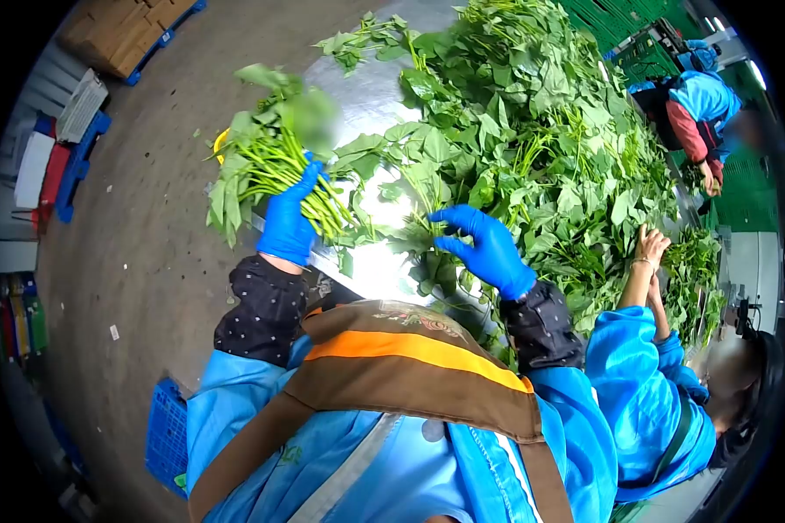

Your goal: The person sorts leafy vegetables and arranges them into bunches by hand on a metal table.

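Note:
My left hand point(289, 220), in a blue glove, is closed around a thick bunch of leafy green stems point(275, 174). The bunch hangs over the table's left edge, its cut stem ends pointing toward me and its leaves away. My right hand point(488, 251), also gloved in blue, is over the near side of a large heap of leafy greens point(532, 131). Its thumb and fingers are apart, with no stem visible between them. A few loose sprigs lie between my two hands on the shiny metal table point(371, 270).
A co-worker in a blue smock point(650, 375) reaches into the heap at my right. Farther off, another person point(702, 105) stands by green crates point(645, 57). Cardboard boxes point(126, 35) on a blue pallet stand at upper left. A blue crate point(167, 436) sits on the floor.

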Tool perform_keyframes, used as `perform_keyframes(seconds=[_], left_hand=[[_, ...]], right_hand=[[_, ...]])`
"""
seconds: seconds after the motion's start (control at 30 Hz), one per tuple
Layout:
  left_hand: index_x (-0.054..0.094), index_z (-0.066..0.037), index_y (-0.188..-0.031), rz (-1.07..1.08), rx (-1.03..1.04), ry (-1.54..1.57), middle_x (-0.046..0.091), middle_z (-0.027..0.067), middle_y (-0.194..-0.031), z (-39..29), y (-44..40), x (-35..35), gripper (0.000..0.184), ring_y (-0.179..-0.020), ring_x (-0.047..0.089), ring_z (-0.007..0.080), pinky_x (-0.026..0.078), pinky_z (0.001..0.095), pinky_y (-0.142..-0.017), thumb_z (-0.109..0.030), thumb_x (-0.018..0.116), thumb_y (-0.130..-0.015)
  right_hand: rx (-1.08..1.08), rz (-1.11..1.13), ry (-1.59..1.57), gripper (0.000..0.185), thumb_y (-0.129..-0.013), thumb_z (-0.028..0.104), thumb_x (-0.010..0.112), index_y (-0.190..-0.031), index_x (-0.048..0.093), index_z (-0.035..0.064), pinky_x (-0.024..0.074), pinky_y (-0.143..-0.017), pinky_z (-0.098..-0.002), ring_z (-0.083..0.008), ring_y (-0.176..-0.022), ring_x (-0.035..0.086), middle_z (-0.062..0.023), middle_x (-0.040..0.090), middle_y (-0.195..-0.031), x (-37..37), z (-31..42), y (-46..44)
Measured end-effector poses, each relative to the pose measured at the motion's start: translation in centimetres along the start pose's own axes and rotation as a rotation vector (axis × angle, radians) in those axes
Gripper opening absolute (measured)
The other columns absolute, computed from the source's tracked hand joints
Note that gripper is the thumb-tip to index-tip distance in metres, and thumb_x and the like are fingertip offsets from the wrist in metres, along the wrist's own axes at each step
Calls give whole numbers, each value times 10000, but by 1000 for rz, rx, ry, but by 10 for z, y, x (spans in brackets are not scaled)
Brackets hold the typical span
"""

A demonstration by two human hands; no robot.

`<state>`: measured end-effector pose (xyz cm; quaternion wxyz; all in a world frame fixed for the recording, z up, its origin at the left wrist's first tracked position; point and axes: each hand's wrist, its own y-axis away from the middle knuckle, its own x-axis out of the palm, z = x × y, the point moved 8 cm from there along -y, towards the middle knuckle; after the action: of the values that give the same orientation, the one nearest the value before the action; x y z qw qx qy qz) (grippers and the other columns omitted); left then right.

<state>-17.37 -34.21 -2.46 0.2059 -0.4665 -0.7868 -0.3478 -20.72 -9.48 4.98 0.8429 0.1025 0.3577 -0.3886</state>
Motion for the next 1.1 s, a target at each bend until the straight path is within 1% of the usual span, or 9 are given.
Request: perform_keyframes(seconds=[0.07, 0.13, 0.37, 0.5, 0.6, 0.7, 0.77, 0.83, 1.1], left_hand=[[545, -55, -1101, -1, -36, 50, 590, 34, -955, 15, 4, 5, 309, -829, 569, 137, 464, 272, -749, -49, 604, -797], [544, -50, -1075, -16, -59, 67, 588, 39, -944, 23, 11, 12, 306, -816, 576, 144, 477, 274, -726, -7, 613, -780], [550, -17, -1066, 78, -51, -51, 592, 47, -974, 46, 24, 20, 320, -865, 560, 146, 444, 258, -762, -17, 635, -757], [556, -21, -1054, 30, 48, -94, 596, 29, -933, 37, 21, 19, 307, -837, 560, 128, 440, 247, -750, -39, 641, -760], [571, -21, -1029, -5, 89, -46, 598, 23, -925, 10, 12, 11, 275, -807, 563, 121, 442, 244, -728, -47, 641, -764], [565, -15, -1050, -8, 142, -121, 591, 33, -953, -6, 18, 14, 301, -854, 558, 133, 440, 252, -769, -15, 633, -757], [509, -48, -1107, 57, 142, -107, 559, 19, -962, 4, 22, 23, 343, -854, 546, 122, 446, 261, -756, -22, 611, -781], [486, -52, -1127, 49, 72, -61, 553, 21, -975, 18, 23, 30, 370, -876, 546, 131, 450, 262, -752, -14, 606, -780], [528, -37, -1035, 194, -156, -94, 584, 54, -858, 50, 38, 51, 214, -790, 574, 169, 471, 282, -697, -79, 560, -828]], right_hand=[[193, -109, -431, 342, -769, 242, 653, -1059, 593, 70, 472, -634, -258, -136, -685, 582, -75, 629, -941, 15, -1, -19], [226, -97, -382, 454, -738, 313, 677, -1091, 569, 48, 472, -625, -272, -148, -710, 576, -72, 625, -920, 36, 23, -38], [522, -139, -1018, 227, -779, 184, 647, -949, 630, 34, 421, -696, -225, -90, -752, 534, -23, 602, -819, 90, -10, -43], [398, -95, -1180, 107, -817, 127, 591, -847, 592, 24, 427, -699, -246, -95, -753, 538, -20, 589, -787, 81, 8, -35], [268, 288, -876, 123, -802, 127, 610, -849, 583, 17, 440, -716, -267, -121, -743, 550, -45, 589, -802, 85, 33, -11], [31, -211, -163, 290, -740, 151, 661, -999, 574, 56, 449, -753, -312, -219, -793, 590, -93, 610, -832, 49, 15, -9], [257, -82, -157, 401, -752, 298, 648, -1069, 555, 73, 466, -690, -378, -308, -750, 595, -134, 612, -823, 53, 13, -9], [127, -107, -44, 415, -756, 374, 625, -1053, 574, 88, 470, -610, -372, -311, -690, 599, -137, 616, -787, 58, 37, -14], [106, -188, -84, 204, -780, 276, 605, -814, 652, 81, 437, -527, -393, -330, -607, 566, -156, 584, -681, 57, 27, -17]])
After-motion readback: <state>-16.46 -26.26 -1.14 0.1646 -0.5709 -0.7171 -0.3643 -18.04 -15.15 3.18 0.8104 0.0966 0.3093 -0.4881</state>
